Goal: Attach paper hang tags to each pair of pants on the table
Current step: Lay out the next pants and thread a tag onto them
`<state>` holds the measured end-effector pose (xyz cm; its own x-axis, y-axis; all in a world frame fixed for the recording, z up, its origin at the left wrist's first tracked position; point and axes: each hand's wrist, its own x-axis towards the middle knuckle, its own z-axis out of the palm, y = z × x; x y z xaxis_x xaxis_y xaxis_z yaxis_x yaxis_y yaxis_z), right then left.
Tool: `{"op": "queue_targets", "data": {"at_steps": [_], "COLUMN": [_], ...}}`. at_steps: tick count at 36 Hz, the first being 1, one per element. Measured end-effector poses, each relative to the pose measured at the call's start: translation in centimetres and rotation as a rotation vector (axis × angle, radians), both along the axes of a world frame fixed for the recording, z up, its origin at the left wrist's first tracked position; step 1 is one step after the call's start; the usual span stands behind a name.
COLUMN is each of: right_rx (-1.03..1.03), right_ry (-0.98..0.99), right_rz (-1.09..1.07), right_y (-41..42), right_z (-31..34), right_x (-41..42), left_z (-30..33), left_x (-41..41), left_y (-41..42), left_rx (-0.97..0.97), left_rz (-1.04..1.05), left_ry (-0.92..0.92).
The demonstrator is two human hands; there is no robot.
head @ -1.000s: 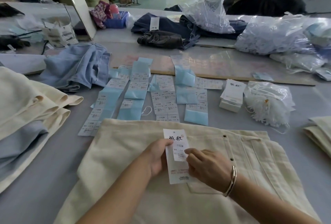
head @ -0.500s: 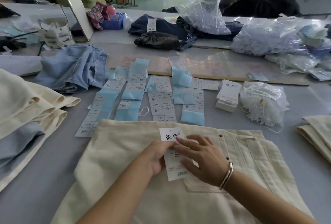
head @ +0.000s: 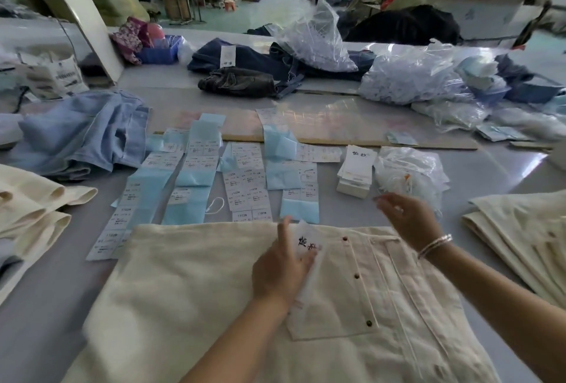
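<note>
A cream pair of pants (head: 196,290) lies flat in front of me, its buttoned pocket to the right. My left hand (head: 280,269) holds a white paper hang tag (head: 307,248) with black characters against the fabric, thumb up along its left edge. My right hand (head: 405,217) hovers in the air above the pants' upper right edge, fingers loose and holding nothing, close to the clear bag of white strings (head: 409,172). A stack of white hang tags (head: 355,172) sits left of that bag.
Rows of blue-backed sticker sheets (head: 245,180) lie beyond the pants. Folded cream pants sit at the left (head: 33,208) and right (head: 520,229). Light blue jeans (head: 82,134), dark jeans (head: 239,82) and plastic bags (head: 407,76) fill the far table.
My right hand has lifted off the tag and moved up and right toward the bag of strings. My left hand keeps the tag on the pants and has shifted it slightly.
</note>
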<state>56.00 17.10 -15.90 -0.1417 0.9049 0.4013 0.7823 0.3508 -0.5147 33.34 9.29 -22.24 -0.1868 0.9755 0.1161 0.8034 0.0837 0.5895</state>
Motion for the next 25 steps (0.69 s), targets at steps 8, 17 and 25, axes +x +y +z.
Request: {"op": "queue_targets", "data": {"at_steps": [8,17,25], "right_rx": [-0.049,0.009,0.240], "right_ry": [-0.634,-0.851,-0.897], "right_rz": [-0.149,0.068,0.056], "right_y": [8.4,8.4,8.0], "right_z": [-1.8,-2.2,-2.0], "right_x": [5.4,6.6,6.9], "left_z": [-0.9,-0.2,-0.4], "left_x": [0.3,0.4,0.5], "left_y": [-0.8,-0.6,-0.7], "left_rx": [0.160,0.118,0.160], "left_rz": [-0.001,0.022,0.000], "left_ry": [0.035,0.024,0.052]}}
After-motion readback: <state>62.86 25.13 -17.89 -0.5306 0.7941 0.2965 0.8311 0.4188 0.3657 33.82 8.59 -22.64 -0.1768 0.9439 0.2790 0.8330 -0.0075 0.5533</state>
